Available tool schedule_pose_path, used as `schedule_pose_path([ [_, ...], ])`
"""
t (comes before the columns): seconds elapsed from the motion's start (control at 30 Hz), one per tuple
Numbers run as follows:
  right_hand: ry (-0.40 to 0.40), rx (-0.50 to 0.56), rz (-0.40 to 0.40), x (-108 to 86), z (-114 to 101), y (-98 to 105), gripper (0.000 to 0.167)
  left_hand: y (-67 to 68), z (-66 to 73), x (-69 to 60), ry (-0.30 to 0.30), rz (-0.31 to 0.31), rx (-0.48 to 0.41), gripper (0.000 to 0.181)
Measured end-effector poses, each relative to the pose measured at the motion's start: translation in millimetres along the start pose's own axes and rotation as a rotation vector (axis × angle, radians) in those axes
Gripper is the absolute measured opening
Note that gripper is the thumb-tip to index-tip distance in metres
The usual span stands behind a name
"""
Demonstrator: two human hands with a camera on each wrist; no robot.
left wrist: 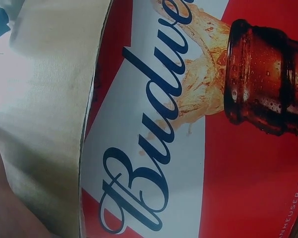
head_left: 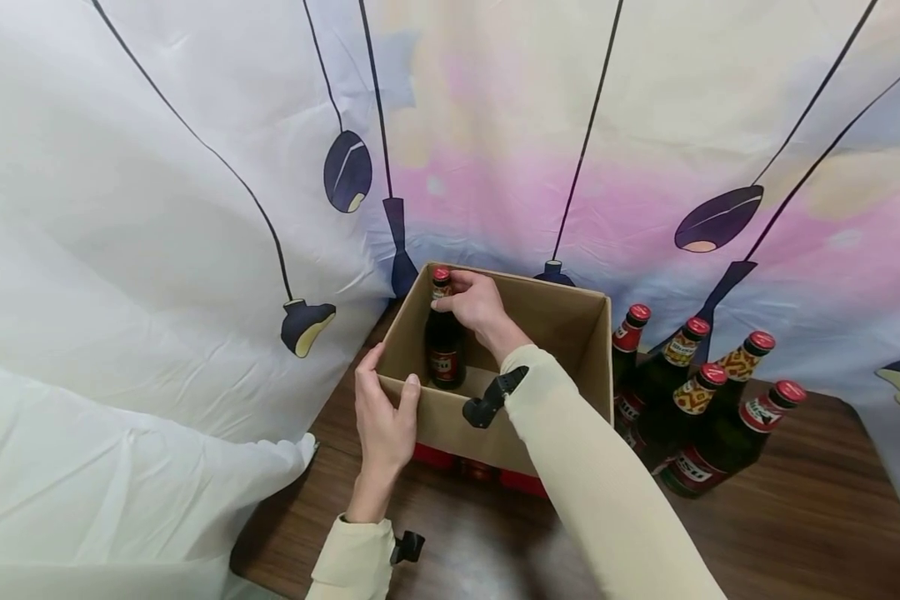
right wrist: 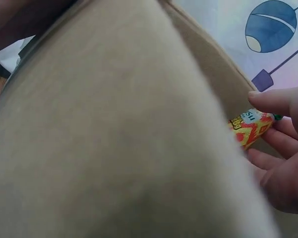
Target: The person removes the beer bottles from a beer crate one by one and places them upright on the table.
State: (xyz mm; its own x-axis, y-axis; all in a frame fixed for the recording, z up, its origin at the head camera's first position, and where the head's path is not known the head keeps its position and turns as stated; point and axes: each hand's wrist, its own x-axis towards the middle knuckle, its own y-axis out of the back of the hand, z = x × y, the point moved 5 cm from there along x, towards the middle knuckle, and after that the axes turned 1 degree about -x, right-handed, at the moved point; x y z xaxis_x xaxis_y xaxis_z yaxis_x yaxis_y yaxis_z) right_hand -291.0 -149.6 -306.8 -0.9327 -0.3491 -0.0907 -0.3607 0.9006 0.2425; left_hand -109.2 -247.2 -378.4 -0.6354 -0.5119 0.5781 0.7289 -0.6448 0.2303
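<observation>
A cardboard box (head_left: 562,321) stands open at the top on the table. A dark beer bottle with a red cap (head_left: 445,354) is upright inside, at the box's left side. My right hand (head_left: 480,307) reaches into the box and holds this bottle by the neck, thumb and fingers on either side of the patterned neck label (right wrist: 252,126). My left hand (head_left: 386,425) rests against the box's front left corner, fingers along the left wall and thumb at the front edge. The left wrist view shows the box's red and white Budweiser print (left wrist: 153,129) below a tan flap (left wrist: 49,99).
Several dark beer bottles with red caps (head_left: 696,471) stand close together on the table, right of the box. The wooden table (head_left: 817,492) runs along a printed cloth backdrop (head_left: 495,108). White cloth (head_left: 157,467) drapes over the left side.
</observation>
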Motion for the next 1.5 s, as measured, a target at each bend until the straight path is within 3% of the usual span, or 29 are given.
schedule_pose_path([
  [0.27,0.073,-0.171,0.015,-4.8,-2,5,0.049,-5.3,3.3,-0.3,0.006,-0.023,-0.010,0.063],
  [0.43,0.085,-0.211,0.022,-8.9,1,7,0.036,-8.5,4.2,-0.9,0.016,-0.031,-0.009,0.063],
  [0.6,0.115,-0.262,0.068,-10.4,7,16,0.036,-15.2,5.1,-2.9,0.023,-0.022,0.003,0.063],
  [0.7,0.101,-0.207,0.101,-11.0,11,25,0.036,-21.7,6.6,-4.3,0.037,-0.032,0.011,0.064],
  [0.9,0.054,0.006,0.138,-18.6,11,39,0.039,-28.2,7.3,-4.2,0.028,-0.046,0.025,0.063],
  [1.1,0.126,0.099,0.135,-37.9,-10,45,0.041,-21.5,7.3,1.6,-0.007,-0.011,0.016,0.063],
  [1.23,0.180,0.126,0.122,-53.8,-28,51,0.041,-16.0,5.3,3.8,0.003,-0.008,0.009,0.063],
  [1.5,0.211,0.161,0.112,-85.7,-49,70,0.041,-0.3,0.2,1.4,0.014,0.034,0.014,0.062],
])
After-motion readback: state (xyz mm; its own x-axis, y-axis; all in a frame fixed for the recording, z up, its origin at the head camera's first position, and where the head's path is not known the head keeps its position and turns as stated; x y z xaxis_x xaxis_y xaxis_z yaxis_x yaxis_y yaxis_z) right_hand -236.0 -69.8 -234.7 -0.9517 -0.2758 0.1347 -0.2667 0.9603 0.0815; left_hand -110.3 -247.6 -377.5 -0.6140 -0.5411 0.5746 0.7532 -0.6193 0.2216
